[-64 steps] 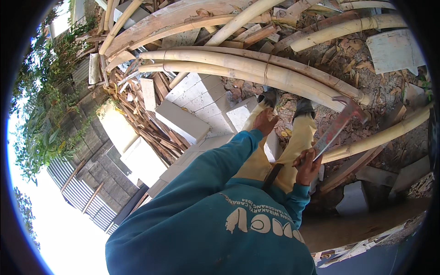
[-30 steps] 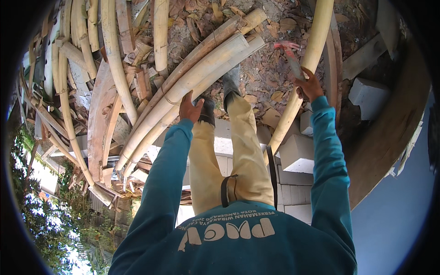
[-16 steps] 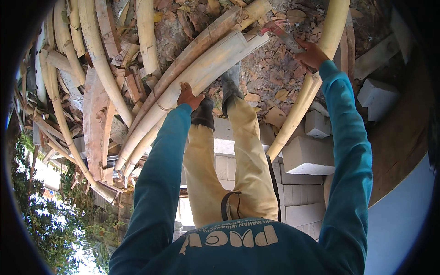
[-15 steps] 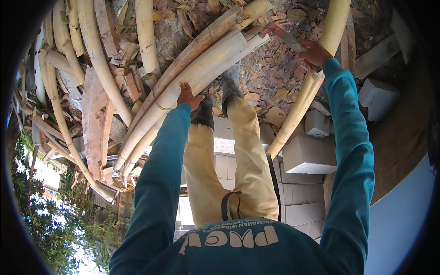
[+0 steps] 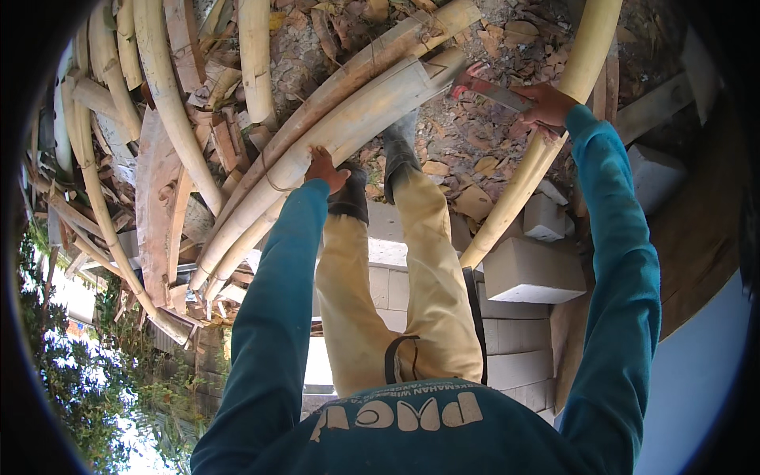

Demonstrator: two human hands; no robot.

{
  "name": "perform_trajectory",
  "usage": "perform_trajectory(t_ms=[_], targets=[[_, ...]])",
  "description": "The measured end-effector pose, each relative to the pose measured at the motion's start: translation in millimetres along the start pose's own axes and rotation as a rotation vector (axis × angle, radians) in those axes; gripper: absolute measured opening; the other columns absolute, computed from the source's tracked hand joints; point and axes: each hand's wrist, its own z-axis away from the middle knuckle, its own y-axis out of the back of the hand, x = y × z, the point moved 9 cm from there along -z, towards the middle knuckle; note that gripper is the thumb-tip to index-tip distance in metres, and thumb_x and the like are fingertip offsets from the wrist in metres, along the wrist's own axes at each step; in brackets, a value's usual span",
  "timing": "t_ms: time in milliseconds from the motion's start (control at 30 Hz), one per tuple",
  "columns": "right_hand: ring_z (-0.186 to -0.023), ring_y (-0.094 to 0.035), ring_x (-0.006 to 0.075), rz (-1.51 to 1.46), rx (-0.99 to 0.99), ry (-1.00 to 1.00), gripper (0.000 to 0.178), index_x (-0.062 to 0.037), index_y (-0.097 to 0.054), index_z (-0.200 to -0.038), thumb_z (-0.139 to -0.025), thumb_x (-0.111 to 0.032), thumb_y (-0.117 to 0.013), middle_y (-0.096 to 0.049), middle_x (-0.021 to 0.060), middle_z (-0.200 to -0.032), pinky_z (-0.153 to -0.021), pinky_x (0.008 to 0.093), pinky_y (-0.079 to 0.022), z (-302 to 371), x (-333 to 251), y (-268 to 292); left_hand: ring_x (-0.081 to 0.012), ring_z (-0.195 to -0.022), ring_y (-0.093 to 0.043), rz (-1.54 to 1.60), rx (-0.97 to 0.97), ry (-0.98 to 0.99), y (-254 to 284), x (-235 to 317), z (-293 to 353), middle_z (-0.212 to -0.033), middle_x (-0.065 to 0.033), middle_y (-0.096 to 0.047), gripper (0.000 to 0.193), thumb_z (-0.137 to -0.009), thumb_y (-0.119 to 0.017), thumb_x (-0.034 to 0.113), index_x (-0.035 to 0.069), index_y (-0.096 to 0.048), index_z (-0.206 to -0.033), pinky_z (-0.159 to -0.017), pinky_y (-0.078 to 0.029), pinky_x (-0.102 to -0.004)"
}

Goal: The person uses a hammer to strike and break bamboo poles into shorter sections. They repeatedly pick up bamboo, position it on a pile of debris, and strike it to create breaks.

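Observation:
My right hand is wrapped around the handle of a hammer with a red head. The hammer head is beside the far end of a pale bamboo pole, and I cannot tell whether they touch. My left hand grips the near edge of this pole, fingers over its top and thumb apart to the right. A brown plank lies along the pole's far side. Under my right hand, another long bamboo pole slants down toward me.
At left is a heap of bamboo poles and broken boards. White blocks are stacked at right, near a brown board. Dry leaves cover the ground around my dark boots. Green foliage shows at lower left.
My right hand and the hammer have come down toward me a little, the head lowering beside the pole's end. My left hand has stayed nearly in place on the pole.

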Motion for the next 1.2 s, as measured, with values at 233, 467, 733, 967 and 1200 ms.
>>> perform_trajectory(t_ms=[233,467,733,967,1200], targets=[[-0.046,-0.054,0.0147,-0.280,0.701,-0.139,0.067,-0.0100,-0.038,-0.144,-0.083,-0.012,-0.066,-0.056,0.0065,-0.065,-0.037,0.0300,-0.043,33.2,43.3,65.3,-0.0396,-0.138,-0.028,0.025,0.016,-0.042,-1.2,-3.9,1.6,-0.153,-0.0309,0.000,0.099,-0.082,-0.064,0.038,-0.009,-0.005,-0.146,-0.110,-0.034,-0.0398],[-0.048,-0.054,0.0147,-0.204,0.032,-0.048,0.068,-0.0146,-0.037,-0.145,-0.083,-0.009,-0.065,-0.058,0.0067,-0.069,-0.038,0.0304,-0.044,-9.8,12.4,-18.3,-0.0401,-0.137,-0.030,0.004,0.011,0.011,-6.7,-5.3,-1.3,-0.152,-0.0327,-0.001,0.097,-0.082,-0.065,0.036,-0.010,-0.008,-0.145,-0.110,-0.034,-0.0399],[-0.050,-0.054,0.0137,-0.298,0.544,-0.042,0.066,-0.0116,-0.039,-0.144,-0.082,-0.007,-0.063,-0.060,0.0072,-0.073,-0.039,0.0310,-0.045,12.7,39.5,55.6,-0.0407,-0.134,-0.034,-0.013,0.012,-0.014,-4.5,-8.9,1.1,-0.151,-0.0332,-0.002,0.097,-0.082,-0.066,0.036,-0.011,-0.009,-0.145,-0.108,-0.036,-0.0393],[-0.048,-0.053,0.0117,-0.159,0.248,0.060,0.068,-0.0153,-0.034,-0.147,-0.085,-0.006,-0.062,-0.057,0.0052,-0.068,-0.038,0.0309,-0.044,-17.9,20.4,1.6,-0.0400,-0.135,-0.034,-0.022,0.012,0.006,-5.1,-10.9,-0.6,-0.152,-0.0319,0.000,0.095,-0.083,-0.064,0.036,-0.008,-0.008,-0.146,-0.109,-0.036,-0.0400],[-0.046,-0.052,0.0130,-0.319,0.476,0.035,0.065,-0.0150,-0.037,-0.145,-0.085,-0.009,-0.061,-0.058,0.0060,-0.068,-0.039,0.0300,-0.043,4.5,41.4,36.2,-0.0400,-0.135,-0.034,-0.077,-0.030,-0.011,-8.4,-21.2,-3.9,-0.152,-0.0318,-0.003,0.095,-0.083,-0.064,0.037,-0.008,-0.009,-0.146,-0.109,-0.035,-0.0396]])
